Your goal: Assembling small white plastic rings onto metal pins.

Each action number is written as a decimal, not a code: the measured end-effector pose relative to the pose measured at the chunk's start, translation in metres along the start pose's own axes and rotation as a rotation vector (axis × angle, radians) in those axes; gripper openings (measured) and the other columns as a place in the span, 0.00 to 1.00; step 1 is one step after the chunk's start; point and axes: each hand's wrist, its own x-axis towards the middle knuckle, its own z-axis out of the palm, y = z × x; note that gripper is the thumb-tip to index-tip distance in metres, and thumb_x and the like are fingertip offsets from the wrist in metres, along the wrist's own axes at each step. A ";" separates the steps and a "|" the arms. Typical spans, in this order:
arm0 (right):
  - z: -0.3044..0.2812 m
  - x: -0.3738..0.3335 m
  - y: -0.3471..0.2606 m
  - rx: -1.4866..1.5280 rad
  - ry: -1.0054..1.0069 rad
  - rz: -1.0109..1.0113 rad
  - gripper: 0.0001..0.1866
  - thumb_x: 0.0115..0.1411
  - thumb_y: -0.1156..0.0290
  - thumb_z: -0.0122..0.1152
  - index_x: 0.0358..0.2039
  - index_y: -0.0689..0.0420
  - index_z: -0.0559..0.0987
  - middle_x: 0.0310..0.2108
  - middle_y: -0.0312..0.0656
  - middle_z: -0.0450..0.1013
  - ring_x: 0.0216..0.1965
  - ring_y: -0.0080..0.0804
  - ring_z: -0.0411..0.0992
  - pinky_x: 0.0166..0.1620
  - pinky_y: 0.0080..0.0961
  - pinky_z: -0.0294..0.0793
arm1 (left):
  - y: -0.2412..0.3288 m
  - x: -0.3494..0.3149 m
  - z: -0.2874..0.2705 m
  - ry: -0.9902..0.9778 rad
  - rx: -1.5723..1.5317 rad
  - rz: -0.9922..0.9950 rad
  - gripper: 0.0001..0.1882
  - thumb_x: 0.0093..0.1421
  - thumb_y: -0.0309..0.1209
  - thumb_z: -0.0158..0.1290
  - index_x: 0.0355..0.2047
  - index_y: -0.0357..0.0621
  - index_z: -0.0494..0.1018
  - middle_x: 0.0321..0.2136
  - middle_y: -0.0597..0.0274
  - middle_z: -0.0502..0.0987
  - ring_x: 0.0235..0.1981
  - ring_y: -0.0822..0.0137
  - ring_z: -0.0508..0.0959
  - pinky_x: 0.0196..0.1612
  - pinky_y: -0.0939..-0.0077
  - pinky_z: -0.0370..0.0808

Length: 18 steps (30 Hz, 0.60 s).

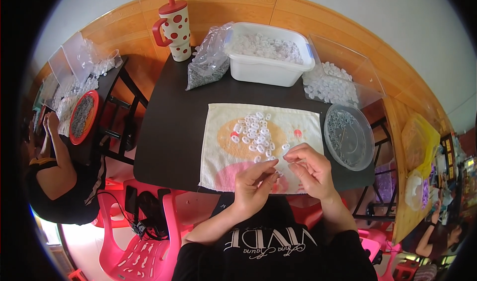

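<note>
A loose pile of small white oval plastic pieces with holes (254, 130) lies on a pale cloth (309, 127) patterned in orange and pink. At the near edge of the pile, my left hand (252, 187) is closed in a pinch, with a bit of a small white plastic piece showing at its fingertips. My right hand (312, 172) is just to its right, thumb and fingers bent together; whatever they hold is too small to make out. A round clear tub (368, 140) with small grey metal-looking parts stands to the right of the cloth.
Along the back of the dark table (164, 117) stand a spotted tumbler (177, 32), a bag of grey parts (206, 72), a white bin (263, 71) and a clear box of white pieces (330, 84). A pink chair (174, 231) is at left; another person (64, 171) works beyond.
</note>
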 end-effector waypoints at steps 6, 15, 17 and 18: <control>0.000 0.010 -0.005 -0.253 -0.094 -0.167 0.14 0.51 0.90 0.57 0.39 0.66 0.75 0.31 0.44 0.73 0.31 0.35 0.72 0.33 0.26 0.71 | 0.000 0.002 0.002 0.017 -0.005 0.024 0.19 0.58 0.12 0.54 0.50 0.35 0.74 0.34 0.62 0.78 0.32 0.77 0.78 0.31 0.85 0.76; 0.015 0.002 0.008 -0.255 0.026 -0.213 0.11 0.54 0.87 0.58 0.37 0.61 0.75 0.27 0.44 0.72 0.26 0.37 0.70 0.28 0.28 0.68 | -0.002 -0.003 0.002 0.025 -0.116 -0.075 0.19 0.58 0.12 0.53 0.51 0.36 0.74 0.35 0.61 0.78 0.33 0.76 0.79 0.31 0.84 0.77; 0.017 0.001 0.007 -0.258 0.045 -0.219 0.10 0.54 0.87 0.58 0.37 0.61 0.75 0.27 0.43 0.72 0.25 0.37 0.70 0.28 0.28 0.68 | -0.002 -0.004 0.002 0.029 -0.100 -0.048 0.19 0.59 0.12 0.53 0.51 0.36 0.74 0.35 0.61 0.78 0.33 0.76 0.79 0.31 0.84 0.77; 0.017 0.000 0.007 -0.295 0.038 -0.234 0.10 0.54 0.87 0.59 0.37 0.62 0.76 0.26 0.43 0.72 0.25 0.37 0.70 0.28 0.28 0.68 | -0.003 -0.005 0.001 0.030 -0.099 -0.050 0.19 0.59 0.12 0.53 0.51 0.36 0.74 0.35 0.61 0.78 0.33 0.76 0.79 0.31 0.84 0.77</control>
